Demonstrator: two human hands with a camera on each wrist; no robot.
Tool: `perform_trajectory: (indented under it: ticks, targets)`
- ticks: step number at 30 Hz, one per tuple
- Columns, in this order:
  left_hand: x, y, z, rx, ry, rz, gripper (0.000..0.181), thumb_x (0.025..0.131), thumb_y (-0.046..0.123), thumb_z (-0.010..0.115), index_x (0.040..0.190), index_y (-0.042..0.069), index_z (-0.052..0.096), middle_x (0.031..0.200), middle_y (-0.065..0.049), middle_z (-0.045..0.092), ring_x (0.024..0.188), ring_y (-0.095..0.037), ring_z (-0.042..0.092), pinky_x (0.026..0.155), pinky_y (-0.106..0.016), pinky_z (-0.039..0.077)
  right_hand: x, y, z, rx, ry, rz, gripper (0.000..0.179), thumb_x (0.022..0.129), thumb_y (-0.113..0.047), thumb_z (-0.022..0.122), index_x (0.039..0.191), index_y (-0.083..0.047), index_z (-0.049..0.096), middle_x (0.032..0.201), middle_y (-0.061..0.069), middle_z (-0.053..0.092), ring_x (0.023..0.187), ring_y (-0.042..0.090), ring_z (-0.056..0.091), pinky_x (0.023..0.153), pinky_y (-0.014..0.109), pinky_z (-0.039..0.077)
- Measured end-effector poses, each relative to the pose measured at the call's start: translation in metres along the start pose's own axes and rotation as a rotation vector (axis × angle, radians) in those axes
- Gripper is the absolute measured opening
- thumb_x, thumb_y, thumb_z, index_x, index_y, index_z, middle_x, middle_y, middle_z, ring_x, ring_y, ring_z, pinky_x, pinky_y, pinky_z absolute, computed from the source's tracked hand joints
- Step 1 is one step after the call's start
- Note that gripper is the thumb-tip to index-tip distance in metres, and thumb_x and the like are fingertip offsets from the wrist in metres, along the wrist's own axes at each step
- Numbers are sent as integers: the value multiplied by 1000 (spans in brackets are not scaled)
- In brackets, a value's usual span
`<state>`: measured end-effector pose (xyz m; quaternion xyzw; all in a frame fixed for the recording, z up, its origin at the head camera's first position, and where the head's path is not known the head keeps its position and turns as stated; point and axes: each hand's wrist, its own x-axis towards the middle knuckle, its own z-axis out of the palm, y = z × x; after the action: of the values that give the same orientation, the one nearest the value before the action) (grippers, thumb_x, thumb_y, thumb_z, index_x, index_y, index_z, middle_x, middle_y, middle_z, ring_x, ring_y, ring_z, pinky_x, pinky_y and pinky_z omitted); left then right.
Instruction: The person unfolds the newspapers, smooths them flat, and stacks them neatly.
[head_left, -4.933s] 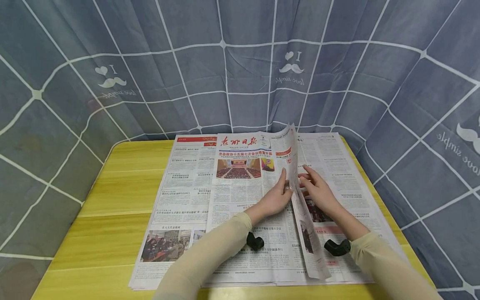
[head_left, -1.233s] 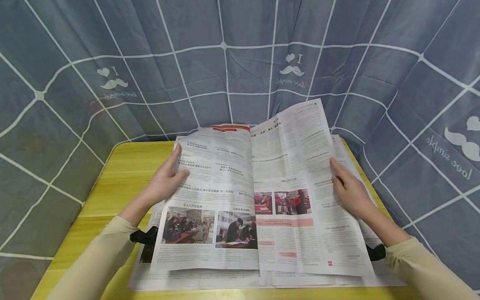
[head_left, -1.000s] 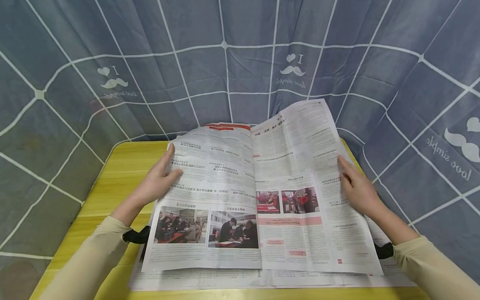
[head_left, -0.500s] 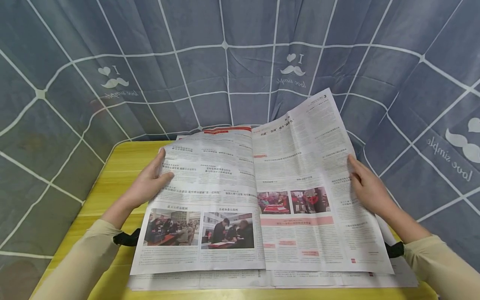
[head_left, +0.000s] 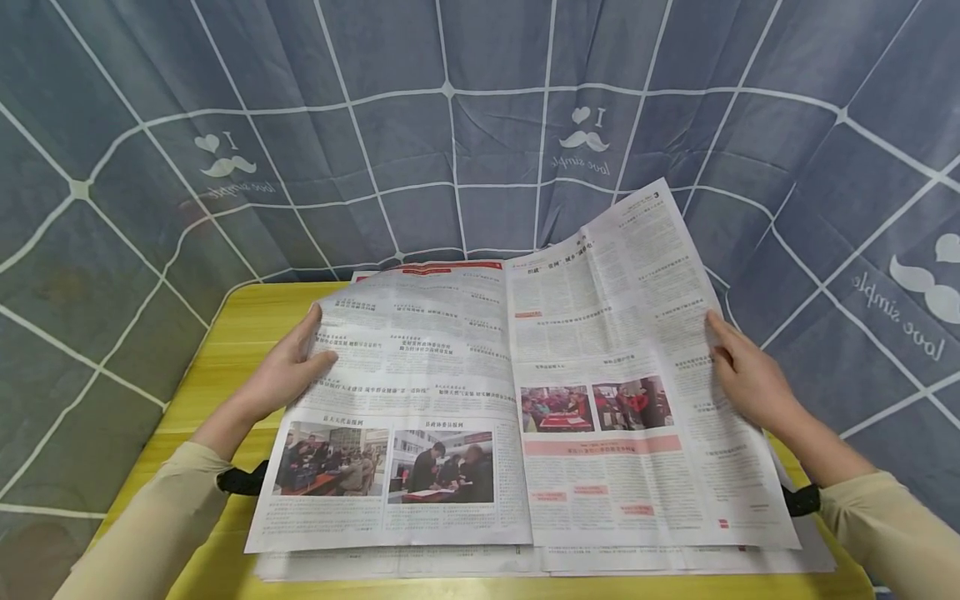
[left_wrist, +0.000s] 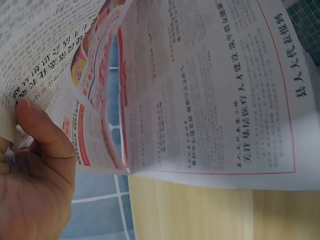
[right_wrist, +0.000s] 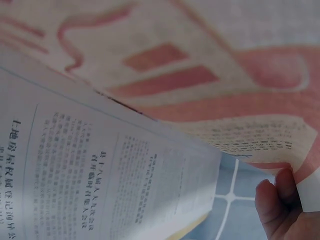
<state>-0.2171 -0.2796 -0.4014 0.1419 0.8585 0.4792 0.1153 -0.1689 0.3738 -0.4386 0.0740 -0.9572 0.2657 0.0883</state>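
An open newspaper [head_left: 420,400] is held up in a spread, its pages tilted and its centre fold low near the middle of the head view. My left hand [head_left: 281,375] grips the left edge, thumb on the printed face and fingers behind. On the opposite edge my right hand [head_left: 753,375] pinches the page, most of that hand showing in front of the paper. The left wrist view shows the thumb of the left hand [left_wrist: 45,170] on a page. In the right wrist view, fingertips [right_wrist: 270,200] of the right hand meet the reddish-printed sheet's edge.
More newspaper sheets [head_left: 397,565] lie flat beneath the held spread. They rest on a yellow wood-grain table [head_left: 232,333]. A grey-blue checked curtain [head_left: 495,142] hangs behind and at both sides, and the raised right page overlaps it.
Earlier, both hands were parting a folded sheet near the middle. It now stands opened out. Over the last second the hands moved farther apart, spreading the pages wider.
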Motion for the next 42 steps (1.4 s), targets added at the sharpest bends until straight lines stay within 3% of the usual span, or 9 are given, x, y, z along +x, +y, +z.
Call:
perform_trajectory:
  ticks: [2, 5, 11, 17, 22, 27, 32, 36, 42]
  targets:
    - [0, -3, 0, -20, -7, -8, 87, 108, 20, 53, 163, 20, -14, 171, -10, -7, 106, -32, 68, 83, -21, 53, -1, 2, 0, 0, -5, 7, 58, 111, -12, 40, 165, -9, 18, 165, 24, 24, 118, 48, 49, 72, 48, 36]
    - [0, -6, -1, -51, -19, -26, 87, 108, 19, 53, 163, 24, -14, 171, -14, -2, 83, -30, 74, 71, -33, 59, -2, 4, 0, -7, -10, 14, 58, 111, -13, 40, 164, -9, 18, 165, 23, 23, 115, 45, 49, 71, 46, 36]
    - [-1, -12, 0, -69, -31, -61, 88, 108, 21, 54, 163, 26, -14, 170, -19, 7, 83, -30, 74, 69, -39, 60, -3, 8, 2, -21, -15, 18, 59, 111, -13, 41, 164, -8, 18, 164, 25, 24, 95, 40, 53, 65, 42, 36]
    - [-1, -21, 3, -76, -42, -65, 87, 109, 21, 53, 164, 22, -14, 171, -15, -3, 87, -25, 72, 71, -37, 59, -4, 13, 5, -11, -29, 24, 58, 111, -15, 39, 164, -8, 18, 164, 25, 23, 111, 44, 50, 71, 46, 37]
    - [-2, -30, 4, -35, -45, -80, 87, 109, 24, 54, 164, 15, -12, 170, -11, -10, 90, -18, 69, 79, -26, 55, -6, 19, 8, -14, -46, 14, 57, 111, -16, 39, 164, -5, 20, 163, 27, 26, 77, 30, 48, 63, 37, 35]
    - [-3, -39, 6, -17, -45, -98, 88, 108, 26, 55, 164, 12, -11, 170, -12, -10, 80, -26, 71, 82, -20, 50, -7, 24, 12, -8, -59, -2, 56, 111, -14, 39, 163, -2, 20, 161, 29, 27, 70, 26, 43, 65, 37, 35]
    - [-4, -48, 8, -16, -57, -112, 87, 108, 28, 55, 164, 12, -11, 171, -13, -10, 79, -26, 71, 87, -15, 45, -8, 27, 14, 34, -89, 33, 57, 109, -11, 33, 163, -1, 16, 164, 28, 21, 108, 42, 51, 75, 46, 36]
    - [-4, -55, 10, -26, -68, -116, 84, 109, 27, 51, 164, 10, -10, 170, -15, -10, 75, -27, 70, 88, -15, 42, -8, 31, 16, 59, -124, 71, 60, 108, -11, 31, 164, -2, 11, 166, 27, 15, 143, 51, 29, 86, 56, 33]
    - [-4, -62, 11, -13, -73, -120, 81, 111, 24, 48, 163, 9, -11, 170, -18, -8, 77, -29, 70, 86, -18, 45, -7, 40, 20, 86, -184, 68, 62, 107, -6, 32, 162, 2, 5, 166, 30, 9, 147, 53, 19, 94, 61, 33]
